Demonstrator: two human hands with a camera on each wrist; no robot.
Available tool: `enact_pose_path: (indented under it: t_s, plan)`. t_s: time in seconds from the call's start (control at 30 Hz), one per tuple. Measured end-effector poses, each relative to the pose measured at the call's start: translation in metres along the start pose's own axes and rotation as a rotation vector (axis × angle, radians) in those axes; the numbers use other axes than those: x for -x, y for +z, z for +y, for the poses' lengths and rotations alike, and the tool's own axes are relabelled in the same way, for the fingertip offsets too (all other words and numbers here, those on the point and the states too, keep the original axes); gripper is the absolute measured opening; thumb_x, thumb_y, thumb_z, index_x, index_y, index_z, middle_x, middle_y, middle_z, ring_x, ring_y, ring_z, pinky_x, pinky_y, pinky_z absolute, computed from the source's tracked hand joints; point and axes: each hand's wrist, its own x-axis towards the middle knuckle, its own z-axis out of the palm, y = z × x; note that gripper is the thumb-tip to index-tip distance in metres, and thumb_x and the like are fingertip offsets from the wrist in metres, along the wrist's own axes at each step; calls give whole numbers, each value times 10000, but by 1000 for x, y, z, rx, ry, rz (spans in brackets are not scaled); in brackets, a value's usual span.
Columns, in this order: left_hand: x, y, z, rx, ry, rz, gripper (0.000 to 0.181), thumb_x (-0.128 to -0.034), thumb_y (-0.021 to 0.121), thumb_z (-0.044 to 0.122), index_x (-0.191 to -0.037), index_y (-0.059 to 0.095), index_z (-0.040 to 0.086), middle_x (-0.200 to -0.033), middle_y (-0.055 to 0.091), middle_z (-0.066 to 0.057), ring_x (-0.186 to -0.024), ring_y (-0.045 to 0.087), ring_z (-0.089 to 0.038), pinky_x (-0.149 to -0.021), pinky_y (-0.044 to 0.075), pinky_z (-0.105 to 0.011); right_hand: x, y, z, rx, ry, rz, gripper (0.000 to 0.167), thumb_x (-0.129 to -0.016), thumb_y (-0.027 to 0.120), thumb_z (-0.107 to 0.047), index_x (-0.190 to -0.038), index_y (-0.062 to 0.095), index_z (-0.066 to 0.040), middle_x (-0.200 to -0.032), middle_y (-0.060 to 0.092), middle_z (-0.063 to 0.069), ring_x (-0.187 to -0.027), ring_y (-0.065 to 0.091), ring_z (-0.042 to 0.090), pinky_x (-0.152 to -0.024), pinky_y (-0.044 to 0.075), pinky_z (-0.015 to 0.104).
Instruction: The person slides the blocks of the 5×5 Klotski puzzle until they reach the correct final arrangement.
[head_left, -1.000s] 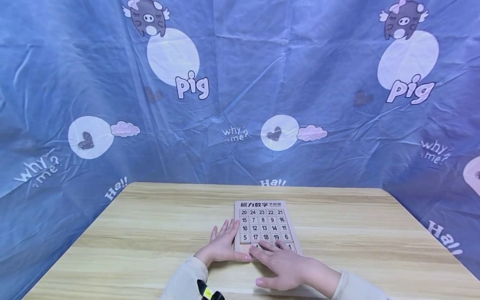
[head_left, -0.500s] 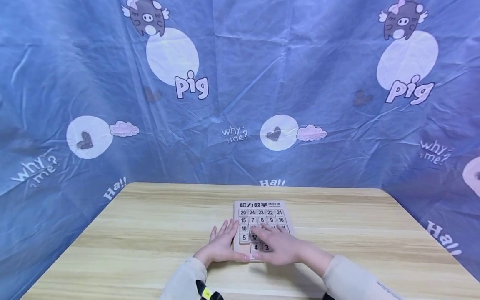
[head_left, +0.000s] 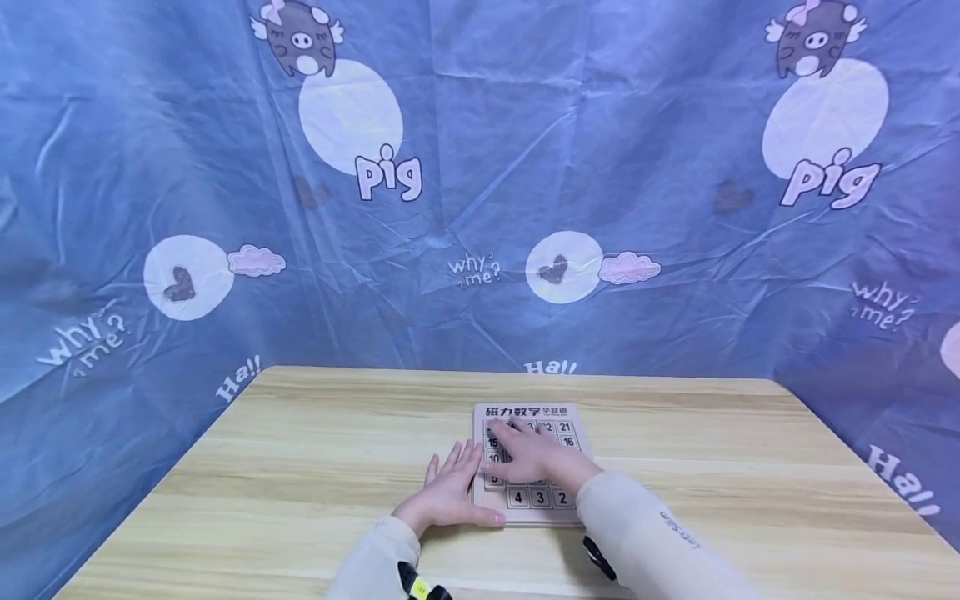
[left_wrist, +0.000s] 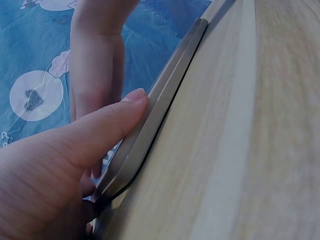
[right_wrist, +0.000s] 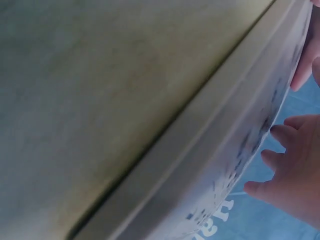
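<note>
A pale number-slide board (head_left: 487,514) lies flat on the wooden table, its square tiles printed with black numbers. The left hand (head_left: 444,497) is spread along the board's left edge, thumb at the near-left corner; in the left wrist view its thumb (left_wrist: 107,127) rests against the board's side (left_wrist: 150,125). Over the board's upper left tiles lies the right hand (head_left: 531,454), fingers extended and spread, covering several tiles. Tiles 4, 3 and 2 (head_left: 540,498) show in the bottom row, with a bare spot left of the 4. The right wrist view shows the right hand's fingers (right_wrist: 272,160) over the board.
Light wooden table (head_left: 315,467) surrounds the board. Behind it and at both sides hangs a blue printed cloth (head_left: 480,167). A black and yellow strap (head_left: 422,586) sits at the left sleeve, and a black strap (head_left: 598,557) at the right one.
The right hand has moved away from the body and to the left, from the bottom rows to the upper left tiles, uncovering the bottom row. The left hand stays at the board's edge.
</note>
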Motion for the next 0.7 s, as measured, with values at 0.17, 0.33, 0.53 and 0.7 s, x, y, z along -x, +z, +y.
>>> enact_pose_path:
  t_s: [0.17, 0.33, 0.53, 0.7]
  plan:
    - [-1, 1, 0, -4, -6, -3, 1068, -616, 639, 586, -1362, 158, -7, -1408, 99, -170, -1276, 7, -298, -958, -89, -515, -2, 4, 0, 33, 5, -8, 762, -809, 364, -599, -1362, 250, -87, -1383, 259, 64, -1261, 149, 296, -961, 87, 553]
    - [-1, 0, 0, -17, -5, 3, 1070, -613, 642, 586, -1362, 158, -6, -1408, 98, -169, -1275, 10, -303, -958, -87, -518, 4, 2, -2, 48, -9, -9, 730, -824, 379, -567, -1356, 266, -80, -1377, 271, 72, -1259, 158, 294, -955, 89, 563]
    - [-1, 1, -1, -16, 3, 5, 1067, -617, 638, 588, -1360, 161, -13, -1407, 104, -173, -1274, 13, -309, -957, -83, -521, 11, 1, -8, 57, -16, -25, 726, -827, 372, -567, -1350, 278, -71, -1368, 286, 83, -1257, 168, 290, -955, 66, 567]
    - [-1, 1, -2, -3, 6, -3, 1067, -618, 638, 587, -1359, 162, -15, -1407, 99, -177, -1275, 7, -308, -957, -89, -517, 18, 1, -12, 67, -23, -37, 717, -832, 381, -554, -1343, 290, -59, -1352, 315, 89, -1255, 182, 284, -958, 77, 561]
